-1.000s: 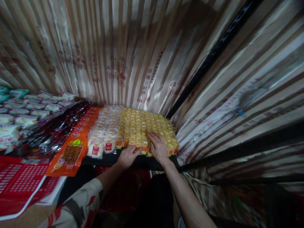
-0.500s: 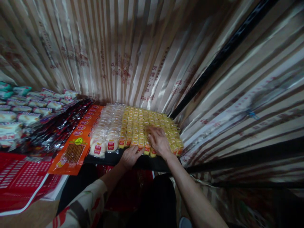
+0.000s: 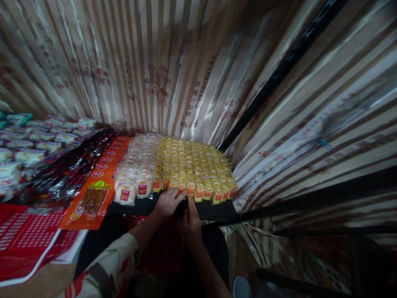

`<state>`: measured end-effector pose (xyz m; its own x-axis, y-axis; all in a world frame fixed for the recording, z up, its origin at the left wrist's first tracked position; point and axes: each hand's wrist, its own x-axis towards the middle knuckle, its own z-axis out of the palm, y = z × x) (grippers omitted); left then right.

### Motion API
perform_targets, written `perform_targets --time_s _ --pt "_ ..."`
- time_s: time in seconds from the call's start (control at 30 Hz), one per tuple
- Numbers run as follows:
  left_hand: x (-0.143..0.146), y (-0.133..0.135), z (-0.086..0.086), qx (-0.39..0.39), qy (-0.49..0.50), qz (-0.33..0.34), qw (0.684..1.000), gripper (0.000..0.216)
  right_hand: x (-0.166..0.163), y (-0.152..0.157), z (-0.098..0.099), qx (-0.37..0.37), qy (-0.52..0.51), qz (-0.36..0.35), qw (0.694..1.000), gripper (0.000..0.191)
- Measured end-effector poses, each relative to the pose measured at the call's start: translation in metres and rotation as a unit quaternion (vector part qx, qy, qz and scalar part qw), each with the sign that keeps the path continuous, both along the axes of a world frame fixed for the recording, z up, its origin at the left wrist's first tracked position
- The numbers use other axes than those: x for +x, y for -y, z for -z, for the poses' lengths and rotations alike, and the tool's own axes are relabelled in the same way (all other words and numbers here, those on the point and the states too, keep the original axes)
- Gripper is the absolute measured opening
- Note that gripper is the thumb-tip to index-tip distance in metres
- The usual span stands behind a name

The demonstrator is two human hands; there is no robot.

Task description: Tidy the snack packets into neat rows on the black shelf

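A black shelf (image 3: 217, 211) carries rows of small yellow wrapped snack packs (image 3: 192, 163) with red labels. Beside them on the left lie rows of pale round cakes in clear wrappers (image 3: 138, 171). My left hand (image 3: 167, 203) rests on the shelf's front edge, fingers curled against the nearest yellow packs. My right hand (image 3: 190, 219) is at the shelf's front edge just below the yellow packs, fingers extended upward and touching the edge. Neither hand visibly holds anything.
Orange packets of dried sticks (image 3: 97, 190) and dark shiny packets (image 3: 74, 165) lie further left, with white and teal packs (image 3: 27, 145) beyond. A red perforated crate (image 3: 25, 236) sits at lower left. Striped plastic sheeting (image 3: 186, 70) closes the back and right.
My right hand has come off the top of the yellow packs and dropped to the shelf's front edge. My left hand has stayed at the edge.
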<state>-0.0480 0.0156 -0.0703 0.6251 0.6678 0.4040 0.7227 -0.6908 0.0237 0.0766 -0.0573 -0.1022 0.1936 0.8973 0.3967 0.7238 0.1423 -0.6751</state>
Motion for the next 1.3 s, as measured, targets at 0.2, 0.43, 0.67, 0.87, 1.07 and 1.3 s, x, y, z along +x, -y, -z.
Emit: perform_targets --time_s 0.2,0.43,0.67,0.87,1.07,1.3 --pt "0.000 0.001 0.001 0.006 -0.007 -0.005 1.000 0.040 -0.002 -0.012 0.000 0.002 0.010 -0.006 1.000 0.049" --pt "0.002 0.002 0.000 0.012 -0.021 -0.009 1.000 0.043 -0.005 -0.015 0.002 0.001 0.019 -0.012 1.000 0.050" --pt "0.005 0.002 -0.004 -0.008 -0.028 -0.005 1.000 0.045 0.000 -0.013 -0.002 -0.016 0.000 -0.017 1.000 0.045" --pt "0.007 0.002 0.001 0.005 -0.017 -0.010 1.000 0.044 0.011 -0.005 -0.041 -0.015 0.090 -0.036 0.995 0.039" --pt "0.008 0.001 0.000 0.023 0.007 -0.010 1.000 0.029 0.022 -0.042 -0.109 0.019 0.261 -0.042 0.964 0.044" --pt "0.010 0.001 -0.005 0.027 0.011 -0.022 0.999 0.027 0.024 -0.081 -0.117 -0.084 0.370 -0.087 0.921 0.055"
